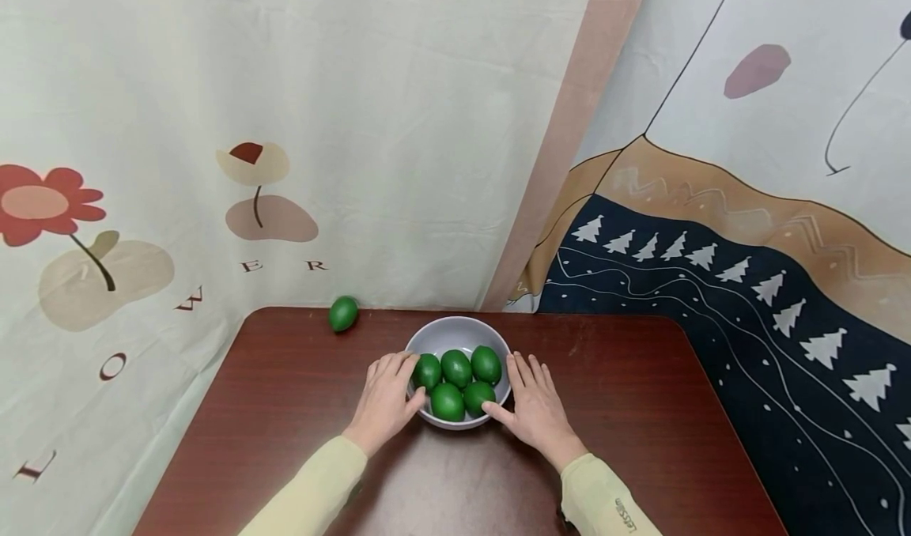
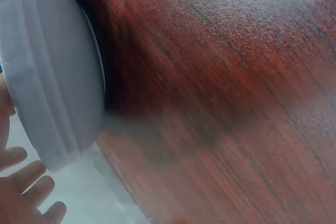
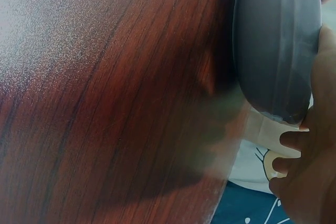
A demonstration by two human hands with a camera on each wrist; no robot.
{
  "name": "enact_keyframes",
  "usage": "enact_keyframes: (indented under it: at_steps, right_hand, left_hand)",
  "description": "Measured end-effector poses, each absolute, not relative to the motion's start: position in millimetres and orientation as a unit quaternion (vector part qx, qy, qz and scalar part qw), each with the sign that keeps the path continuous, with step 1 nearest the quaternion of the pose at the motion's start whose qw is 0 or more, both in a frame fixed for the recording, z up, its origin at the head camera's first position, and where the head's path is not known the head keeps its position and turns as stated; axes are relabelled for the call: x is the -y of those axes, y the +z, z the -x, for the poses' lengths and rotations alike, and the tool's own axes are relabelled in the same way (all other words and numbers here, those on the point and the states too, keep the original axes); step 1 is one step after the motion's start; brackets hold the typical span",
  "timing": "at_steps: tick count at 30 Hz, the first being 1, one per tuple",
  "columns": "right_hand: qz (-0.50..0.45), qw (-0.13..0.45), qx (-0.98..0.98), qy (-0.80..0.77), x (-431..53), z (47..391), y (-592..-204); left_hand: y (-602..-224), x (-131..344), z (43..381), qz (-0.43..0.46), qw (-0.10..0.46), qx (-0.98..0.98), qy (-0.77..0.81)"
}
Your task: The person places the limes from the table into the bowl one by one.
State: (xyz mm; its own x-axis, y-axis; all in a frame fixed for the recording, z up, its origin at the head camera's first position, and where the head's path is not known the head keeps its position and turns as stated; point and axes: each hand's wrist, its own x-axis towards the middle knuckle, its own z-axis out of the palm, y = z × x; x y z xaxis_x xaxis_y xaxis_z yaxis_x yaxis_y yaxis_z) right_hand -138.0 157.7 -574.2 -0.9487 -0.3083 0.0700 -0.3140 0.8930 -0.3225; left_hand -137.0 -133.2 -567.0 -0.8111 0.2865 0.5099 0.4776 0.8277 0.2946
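Observation:
A grey bowl (image 1: 455, 332) with several green limes (image 1: 456, 368) in it stands on the table between my two hands. My left hand (image 1: 384, 394) touches the bowl's left side, its fingers lying along the rim and its thumb at the near edge. On the right side, my right hand (image 1: 537, 405) rests against the rim with fairly straight fingers, its thumb reaching over the near edge. Both wrist views show the outer wall of the bowl (image 2: 60, 72) (image 3: 275, 45) beside spread fingers. The limes are hidden there.
One more lime (image 1: 343, 314) lies at the table's far left edge. The dark red wooden table (image 1: 612, 441) meets a pale printed cloth (image 1: 398, 125) at the back. A navy cloth with white trees (image 1: 683, 315) hangs on the right.

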Motion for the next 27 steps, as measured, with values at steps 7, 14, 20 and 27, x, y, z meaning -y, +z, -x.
enact_keyframes:
  at_steps: [7, 14, 20, 27]
  right_hand:
    - [-0.159, 0.007, 0.973, 0.166, -158, 138, -574]
    - [-0.158, 0.007, 0.973, 0.165, -158, 138, -574]
    - [-0.156, 0.003, 0.974, 0.164, -158, 138, -573]
    - [-0.157, 0.005, 0.974, 0.163, -158, 138, -573]
  left_hand:
    - [-566, 138, 135, 0.204, 0.215, 0.932, -0.21]
    - [-562, 142, 133, 0.2, 0.208, 0.933, -0.214]
    - [-564, 147, 135, 0.194, 0.21, 0.935, -0.21]
    - [-565, 154, 139, 0.174, 0.193, 0.944, -0.202]
